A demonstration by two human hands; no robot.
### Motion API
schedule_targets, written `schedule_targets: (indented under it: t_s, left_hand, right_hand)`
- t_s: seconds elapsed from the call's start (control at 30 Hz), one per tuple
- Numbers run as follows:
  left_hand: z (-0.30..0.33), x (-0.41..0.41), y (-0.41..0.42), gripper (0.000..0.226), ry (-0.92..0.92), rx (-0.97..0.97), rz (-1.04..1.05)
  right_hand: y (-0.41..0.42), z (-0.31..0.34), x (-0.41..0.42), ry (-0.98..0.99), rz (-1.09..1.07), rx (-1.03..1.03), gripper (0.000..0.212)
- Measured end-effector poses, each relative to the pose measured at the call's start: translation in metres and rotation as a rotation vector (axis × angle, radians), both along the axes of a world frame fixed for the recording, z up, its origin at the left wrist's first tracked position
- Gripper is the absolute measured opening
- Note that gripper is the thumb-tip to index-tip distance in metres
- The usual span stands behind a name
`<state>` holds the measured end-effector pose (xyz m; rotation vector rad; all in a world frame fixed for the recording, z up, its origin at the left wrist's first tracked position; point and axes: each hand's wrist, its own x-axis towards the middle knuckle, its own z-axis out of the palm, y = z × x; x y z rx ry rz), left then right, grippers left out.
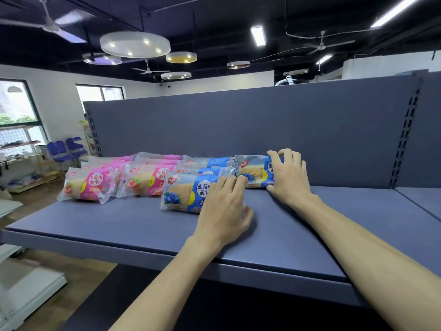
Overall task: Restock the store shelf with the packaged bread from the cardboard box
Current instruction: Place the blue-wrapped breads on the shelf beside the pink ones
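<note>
Shelf (119,225) spans mid-frame, grey-blue. Pink bread packs (83,185) lie at centre left in rows; blue bread packs (205,167) just right of them. Left hand (224,209) rests on the front blue pack (183,194), fingers straight over its right end. Right hand (290,174), centre right, grips the rightmost blue pack (253,172), fingers curled over its top. Cardboard box not visible.

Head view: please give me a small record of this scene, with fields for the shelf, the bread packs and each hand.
shelf: dark grey shelf, right part bare
pink packs: pink bread packs at the left
blue packs: blue bread packs beside them
left hand: left hand rests on the front blue pack
right hand: right hand grips the rightmost blue pack
</note>
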<state>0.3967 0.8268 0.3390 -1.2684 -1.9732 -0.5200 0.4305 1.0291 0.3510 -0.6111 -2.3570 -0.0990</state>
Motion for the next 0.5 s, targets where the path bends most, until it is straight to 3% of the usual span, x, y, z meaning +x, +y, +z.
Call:
schedule_targets:
  t_s: [0.1,0.2,0.3,0.5]
  left_hand:
    - [0.0,-0.001,0.0,0.035,-0.006,-0.003,0.0]
    - [-0.001,-0.001,0.0,0.036,-0.009,-0.009,0.001]
    - [-0.001,-0.001,0.0,0.038,-0.001,-0.006,-0.001]
    - [-0.002,-0.004,0.002,0.04,-0.002,0.032,-0.043]
  right_hand:
    - [-0.003,0.002,0.002,0.062,0.091,0.046,0.053]
    - [-0.012,0.002,0.004,-0.048,0.241,-0.027,0.028]
    - [-0.015,-0.002,0.001,-0.216,0.269,-0.131,0.033]
    - [-0.012,-0.005,0.001,-0.264,0.303,-0.209,0.036]
